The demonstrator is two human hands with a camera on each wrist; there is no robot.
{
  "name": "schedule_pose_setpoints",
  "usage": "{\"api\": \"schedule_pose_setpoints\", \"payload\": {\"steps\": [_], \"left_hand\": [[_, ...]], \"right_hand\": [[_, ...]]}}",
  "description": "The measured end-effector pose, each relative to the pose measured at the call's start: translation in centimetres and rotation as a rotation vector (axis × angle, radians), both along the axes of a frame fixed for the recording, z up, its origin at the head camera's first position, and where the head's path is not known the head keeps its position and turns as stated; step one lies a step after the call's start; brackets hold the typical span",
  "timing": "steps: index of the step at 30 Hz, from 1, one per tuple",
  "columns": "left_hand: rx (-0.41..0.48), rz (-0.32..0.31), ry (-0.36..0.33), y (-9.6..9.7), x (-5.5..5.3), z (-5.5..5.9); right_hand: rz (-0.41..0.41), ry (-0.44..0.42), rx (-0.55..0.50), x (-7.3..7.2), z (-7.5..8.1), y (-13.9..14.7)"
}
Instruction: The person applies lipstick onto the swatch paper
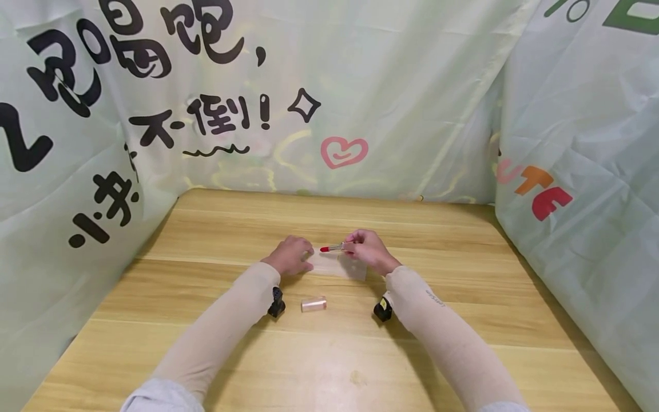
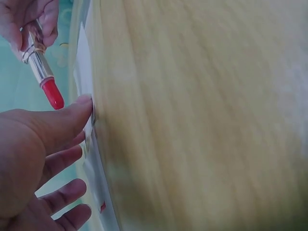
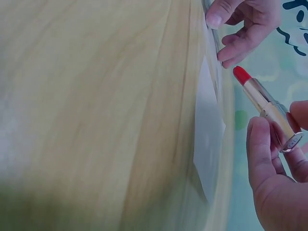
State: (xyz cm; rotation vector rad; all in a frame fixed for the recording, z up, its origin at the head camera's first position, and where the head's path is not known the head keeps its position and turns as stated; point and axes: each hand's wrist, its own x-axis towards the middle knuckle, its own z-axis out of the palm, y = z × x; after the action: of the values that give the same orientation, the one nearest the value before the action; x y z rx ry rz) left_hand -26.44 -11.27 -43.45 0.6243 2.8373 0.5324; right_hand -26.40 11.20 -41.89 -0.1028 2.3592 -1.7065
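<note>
We stretch both arms forward, sleeves down to the wrists. Our left hand (image 1: 292,256) lies flat with straight fingers (image 2: 72,113), palm down. Our right hand (image 1: 366,250) is close beside it, its fingers (image 3: 260,149) and thumb curled in a tight pinching grip.

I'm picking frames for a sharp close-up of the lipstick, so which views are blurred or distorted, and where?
Head view: evenly lit and sharp, wide-angle bowing at the edges, lipstick small in the right hand. Left wrist view: lipstick tip fairly crisp, left hand close, table smeared. Right wrist view: lipstick readable, tabletop soft, a dark blur across the lower edge.
</note>
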Motion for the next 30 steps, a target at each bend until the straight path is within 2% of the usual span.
{"api": "schedule_pose_setpoints", "payload": {"steps": [6,16,21,30], "left_hand": [[-0.028,0.026,0.000,0.49,0.01,0.22],[-0.024,0.060,-0.031,0.78,0.51,0.65],[-0.029,0.050,-0.020,0.76,0.45,0.59],[-0.043,0.007,0.020,0.75,0.48,0.69]], "right_hand": [[-0.010,0.022,0.037,-0.24,-0.03,-0.14],[-0.024,0.054,0.088,-0.66,-0.71,-0.41],[-0.029,0.053,0.089,-0.66,-0.71,-0.59],[-0.032,0.087,0.192,-0.57,-0.72,-0.71]]}}
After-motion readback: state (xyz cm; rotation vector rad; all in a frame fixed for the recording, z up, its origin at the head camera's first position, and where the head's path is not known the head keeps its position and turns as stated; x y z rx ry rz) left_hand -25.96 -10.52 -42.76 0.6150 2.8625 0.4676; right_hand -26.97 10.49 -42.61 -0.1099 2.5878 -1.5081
